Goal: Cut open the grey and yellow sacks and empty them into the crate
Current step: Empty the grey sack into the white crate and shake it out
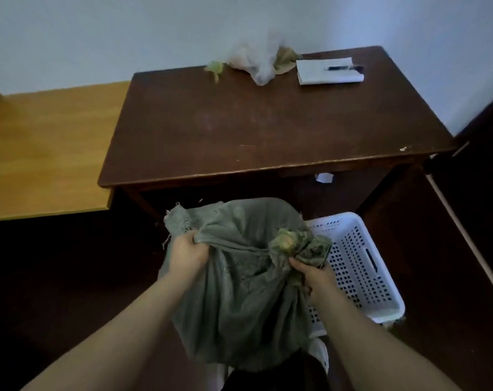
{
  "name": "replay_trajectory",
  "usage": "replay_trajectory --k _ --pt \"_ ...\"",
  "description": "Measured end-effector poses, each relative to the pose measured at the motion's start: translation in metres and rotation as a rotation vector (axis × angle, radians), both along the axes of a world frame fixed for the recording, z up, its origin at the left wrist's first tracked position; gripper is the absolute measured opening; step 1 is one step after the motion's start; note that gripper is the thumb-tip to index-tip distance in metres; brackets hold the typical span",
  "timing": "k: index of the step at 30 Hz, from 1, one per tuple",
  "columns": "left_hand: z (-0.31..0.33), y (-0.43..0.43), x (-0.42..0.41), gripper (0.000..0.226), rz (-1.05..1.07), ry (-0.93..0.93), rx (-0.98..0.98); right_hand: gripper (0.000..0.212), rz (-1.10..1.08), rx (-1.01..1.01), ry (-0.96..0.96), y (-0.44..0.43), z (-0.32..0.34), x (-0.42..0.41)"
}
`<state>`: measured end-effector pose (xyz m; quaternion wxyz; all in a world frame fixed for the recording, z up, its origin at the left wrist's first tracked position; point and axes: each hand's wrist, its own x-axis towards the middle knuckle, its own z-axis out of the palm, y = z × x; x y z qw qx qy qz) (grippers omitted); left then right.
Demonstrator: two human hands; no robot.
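Observation:
A full grey sack (245, 292) hangs in front of me, low over the floor and over the left part of a white perforated plastic crate (361, 266). My left hand (187, 253) grips a fold of the sack's upper left edge. My right hand (310, 273) holds the sack's bunched neck, where a knot of yellowish-green cord or husk (286, 241) sticks out. The crate's inside is mostly hidden by the sack; the part that shows holds nothing. No yellow sack and no cutting tool are in view.
A dark brown wooden table (268, 131) stands just beyond the sack. On its far edge lie a crumpled clear plastic bag (256, 60), a bit of green husk (215, 67), and a white notepad (328, 73) with a pen (344, 67). A light wooden surface (47, 145) adjoins at left.

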<state>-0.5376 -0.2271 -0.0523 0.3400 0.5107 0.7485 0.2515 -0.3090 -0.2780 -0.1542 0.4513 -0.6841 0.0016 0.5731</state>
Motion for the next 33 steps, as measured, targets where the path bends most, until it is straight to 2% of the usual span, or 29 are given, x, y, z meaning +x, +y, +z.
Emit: replay_trajectory --k 2,8,11,14,17,20,22,24,26,27,28,30,32,33 --pt "-0.015 0.013 0.013 0.04 0.084 -0.012 -0.074 0.071 0.036 -0.066 0.005 0.004 -0.008 0.025" --pt "-0.049 0.034 0.036 0.028 0.312 -0.12 -0.201 0.062 0.095 -0.246 -0.137 -0.002 -0.021 0.101" --pt "-0.057 0.036 0.048 0.019 0.334 -0.079 -0.249 0.054 0.082 -0.261 -0.141 0.0 -0.027 0.129" --pt "-0.06 0.029 0.064 0.017 0.307 -0.034 -0.293 0.056 0.159 -0.211 -0.116 0.006 -0.027 0.136" --pt "-0.059 0.023 0.08 0.015 0.28 -0.036 -0.31 0.036 0.191 -0.118 -0.116 0.017 -0.027 0.129" --pt "-0.055 0.015 0.091 0.009 0.25 -0.061 -0.339 0.028 0.383 -0.053 -0.152 0.023 -0.025 0.11" --pt "-0.051 0.009 0.095 0.012 0.229 -0.095 -0.372 0.037 0.559 0.038 -0.177 0.027 -0.024 0.095" --pt "-0.05 0.003 0.096 0.016 0.208 -0.132 -0.416 0.06 0.71 0.149 -0.22 0.032 -0.02 0.078" --pt "-0.048 -0.005 0.099 0.004 0.193 -0.186 -0.467 0.076 0.824 0.243 -0.223 0.034 -0.017 0.06" --pt "-0.048 -0.01 0.1 0.004 0.19 -0.222 -0.488 0.078 0.855 0.266 -0.189 0.034 -0.017 0.05" --pt "-0.049 -0.015 0.1 0.007 0.179 -0.254 -0.507 0.073 0.87 0.268 -0.149 0.032 -0.017 0.04" --pt "-0.05 -0.025 0.098 0.01 0.153 -0.31 -0.545 0.047 0.849 0.238 -0.127 0.026 -0.018 0.019" --pt "-0.053 -0.032 0.092 0.017 0.172 -0.362 -0.594 0.02 0.726 0.161 -0.079 0.019 -0.016 0.006" --pt "-0.054 -0.034 0.088 0.023 0.194 -0.399 -0.631 0.015 0.624 0.109 -0.015 0.016 -0.013 0.002"
